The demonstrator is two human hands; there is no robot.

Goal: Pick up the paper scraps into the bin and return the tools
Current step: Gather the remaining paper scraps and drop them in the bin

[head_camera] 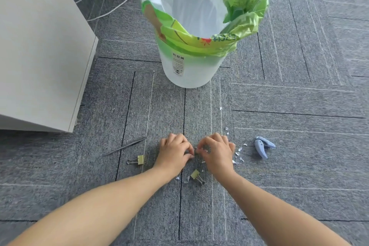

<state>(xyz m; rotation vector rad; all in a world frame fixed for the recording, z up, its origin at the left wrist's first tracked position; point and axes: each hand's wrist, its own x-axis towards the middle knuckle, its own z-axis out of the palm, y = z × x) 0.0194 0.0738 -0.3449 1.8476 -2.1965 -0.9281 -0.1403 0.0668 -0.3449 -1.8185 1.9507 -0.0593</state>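
Note:
Both my hands are low on the grey carpet, knuckles up, fingertips meeting. My left hand (174, 151) and my right hand (216, 151) each pinch at small white paper scraps between them. More paper scraps (238, 154) lie scattered to the right, and a few sit near my wrists. A white bin (189, 70) with a clear and green liner stands just beyond my hands. Tools on the carpet: a blue hole punch (263, 147) at right, metal tweezers (126, 146) at left, and two yellow binder clips (138, 160) (197, 176).
A white cabinet (40, 46) stands at the left. White cables (111, 9) lie on the carpet behind it, and a white bag sits at the top edge. The carpet stretches out to the right of the bin.

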